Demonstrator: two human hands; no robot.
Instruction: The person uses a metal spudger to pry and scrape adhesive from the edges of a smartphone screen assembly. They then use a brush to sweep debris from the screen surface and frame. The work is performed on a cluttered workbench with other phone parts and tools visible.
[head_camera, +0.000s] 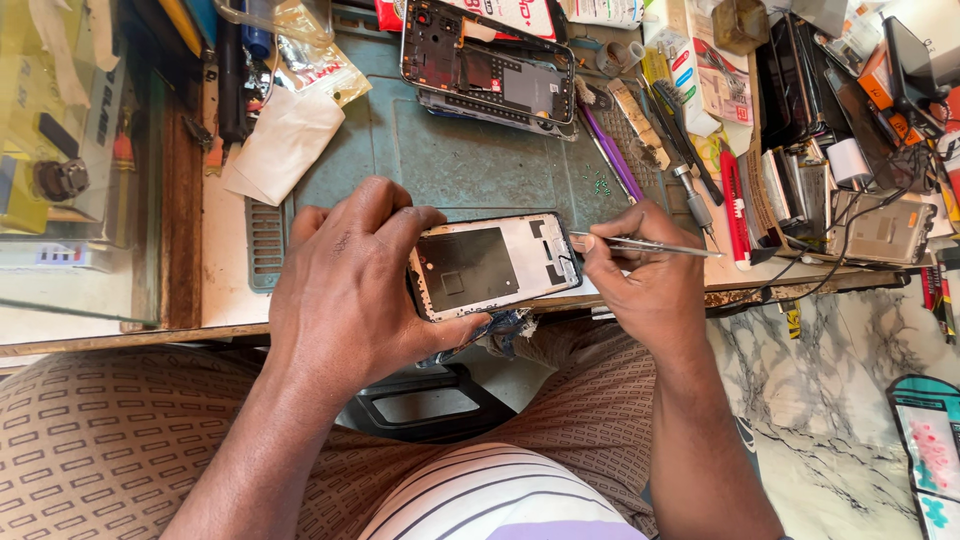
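Tweezers (650, 245) pinched in the fingers of the right hand (645, 285) touch their tips to the right end of a stripped phone frame (495, 265), which the left hand (350, 285) clasps at the near edge of the tabletop (225, 280). Fine work at that end appears under way, calling next for a steady pick. Beyond the frame lies a second opened phone (490, 70), with screwdrivers (690, 195) to the frame's right.

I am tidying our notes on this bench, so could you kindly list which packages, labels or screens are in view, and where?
Phone frame: in the left hand, white and black inner face up.
Opened phone: top centre of the mat, dark circuitry.
Clear plastic pouch: top left, yellowish.
Red-and-white box: top right.
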